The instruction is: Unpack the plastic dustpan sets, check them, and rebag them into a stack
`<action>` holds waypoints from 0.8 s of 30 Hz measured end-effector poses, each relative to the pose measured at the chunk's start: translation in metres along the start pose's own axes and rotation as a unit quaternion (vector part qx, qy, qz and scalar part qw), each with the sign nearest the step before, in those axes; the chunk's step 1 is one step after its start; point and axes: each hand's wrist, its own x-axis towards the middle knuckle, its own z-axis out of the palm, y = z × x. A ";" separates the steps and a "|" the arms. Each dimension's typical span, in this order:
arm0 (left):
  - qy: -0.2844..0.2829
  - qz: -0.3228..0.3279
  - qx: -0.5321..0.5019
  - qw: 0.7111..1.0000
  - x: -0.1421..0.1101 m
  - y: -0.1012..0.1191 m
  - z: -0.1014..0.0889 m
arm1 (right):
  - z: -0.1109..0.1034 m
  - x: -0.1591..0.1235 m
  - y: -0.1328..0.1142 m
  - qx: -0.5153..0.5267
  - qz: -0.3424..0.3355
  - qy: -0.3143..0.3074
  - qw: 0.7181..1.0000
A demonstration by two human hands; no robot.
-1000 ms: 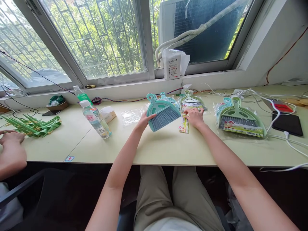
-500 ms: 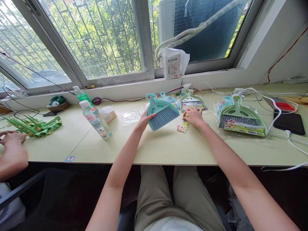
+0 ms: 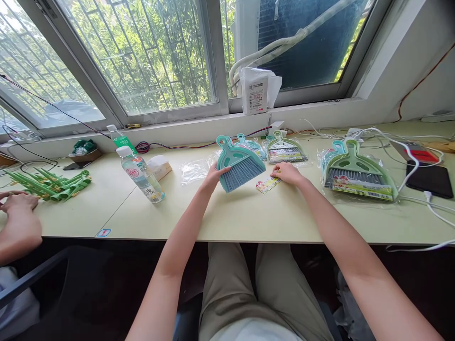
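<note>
A teal dustpan and brush set (image 3: 238, 163) is tilted above the table, its grey bristles toward me. My left hand (image 3: 214, 176) grips its left edge, thumb across the front. To the right, my right hand (image 3: 287, 173) pinches the end of a printed cardboard label (image 3: 267, 183), which lies low over the tabletop; whether it touches the table I cannot tell. Behind the hands lie a packaged green dustpan set (image 3: 286, 150) and another teal set (image 3: 251, 146), partly hidden. More packaged sets (image 3: 359, 173) lie in clear plastic on the right.
Two bottles, one clear (image 3: 141, 176), and a tissue pack (image 3: 159, 166) stand left of a clear plastic bag (image 3: 195, 171). Another person's hand (image 3: 19, 204) is beside green stalks (image 3: 53, 184). White cables and a phone (image 3: 429, 180) lie right. The table edge (image 3: 249, 242) runs before my legs.
The label has turned flatter, its free end swinging left, as my right hand shifted slightly. The dustpan set in my left hand has hardly moved.
</note>
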 end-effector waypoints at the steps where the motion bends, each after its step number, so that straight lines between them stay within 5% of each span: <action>1: 0.004 -0.001 -0.002 1.000 0.000 0.000 0.000 | -0.004 -0.002 -0.003 0.030 0.001 -0.005 1.000; 4: 0.013 0.001 -0.008 1.000 0.002 -0.001 0.000 | -0.021 -0.014 -0.015 0.216 -0.036 -0.089 0.972; 6: 0.014 0.013 -0.006 1.000 0.003 -0.002 0.000 | -0.034 -0.024 -0.027 0.349 -0.096 -0.157 0.919; 9: 0.011 0.027 0.006 1.000 0.003 -0.004 0.002 | -0.046 -0.037 -0.048 0.446 -0.155 -0.170 0.865; 13: -0.016 0.022 0.017 0.999 0.000 -0.008 0.010 | -0.039 -0.043 -0.076 0.413 -0.129 -0.060 0.899; 17: -0.051 0.020 0.007 0.998 -0.004 -0.011 0.020 | -0.016 -0.042 -0.090 0.239 -0.090 0.100 0.962; 24: -0.059 0.025 0.037 0.997 -0.004 -0.015 0.021 | 0.007 -0.044 -0.089 0.104 -0.060 0.176 0.977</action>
